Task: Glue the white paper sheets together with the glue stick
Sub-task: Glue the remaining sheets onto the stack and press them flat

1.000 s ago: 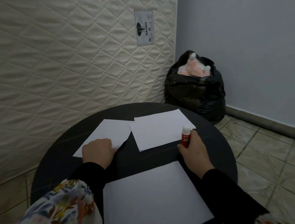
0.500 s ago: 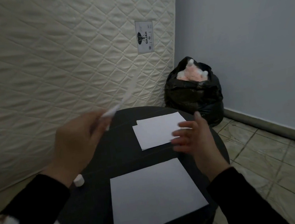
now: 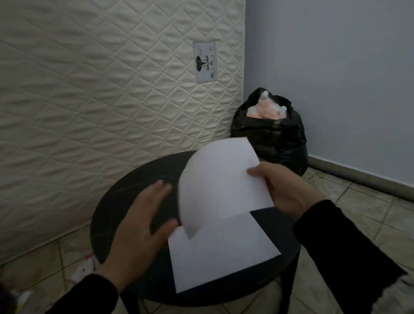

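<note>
Since before, my right hand lifts a sheet off the table. Left hand hovers spread wide, beside a second sheet.

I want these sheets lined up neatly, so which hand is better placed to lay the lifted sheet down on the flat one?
The right hand: it already pinches the lifted sheet directly above the flat sheet. The left hand is open beside them, holding nothing, free to steady the flat sheet.

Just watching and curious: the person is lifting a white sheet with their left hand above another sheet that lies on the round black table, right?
Not quite. The head view shows the right hand gripping the lifted sheet; the left hand is open beside it. The other sheet does lie on the round black table.
</note>
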